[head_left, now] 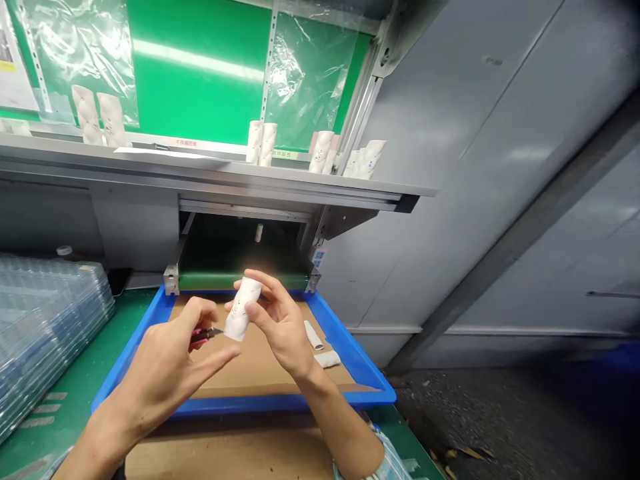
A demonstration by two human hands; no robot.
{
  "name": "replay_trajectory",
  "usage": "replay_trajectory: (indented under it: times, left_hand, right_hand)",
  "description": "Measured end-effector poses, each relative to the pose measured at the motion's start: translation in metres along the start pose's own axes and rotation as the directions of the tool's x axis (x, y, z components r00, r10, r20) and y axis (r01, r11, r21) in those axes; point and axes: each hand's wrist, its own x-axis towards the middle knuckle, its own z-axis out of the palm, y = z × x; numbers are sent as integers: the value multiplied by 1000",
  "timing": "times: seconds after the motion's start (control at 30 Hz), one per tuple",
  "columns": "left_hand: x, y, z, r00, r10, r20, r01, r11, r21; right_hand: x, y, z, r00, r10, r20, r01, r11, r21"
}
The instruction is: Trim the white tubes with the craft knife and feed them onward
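The right hand (280,327) pinches a white molded tube (243,308) between its thumb and fingers (265,283), holding it tilted in the air above a blue tray (320,313), with the top leaning away from the left hand. The left hand (163,363) is curled closed around a small pair of pink-handled pliers (203,335), with its thumb stretched out below them. The metal tip of the pliers sits right at the side of the tube, and the hands are close together.

The tray is lined with brown cardboard (260,357), and two small white scraps (313,335) lie on it toward its right side. The tray rests on a green surface (125,320), with a stack of clear plastic trays (45,333) to its left. Behind it runs a green belt (225,281). Above that, a metal shelf (200,167) carries more white tubes (261,143), standing upright in small groups.
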Motion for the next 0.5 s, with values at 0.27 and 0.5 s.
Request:
replay_trajectory:
  times: [0.27,0.5]
  left_hand:
    - [-6,5,6,985,175,-1,-175,983,-57]
    - [-6,9,-4,966,249,-68,-252,966,-49]
  right_hand:
    - [3,-1,4,973,195,127,-208,972,106]
    - [3,-5,2,969,130,211,-96,982,-164]
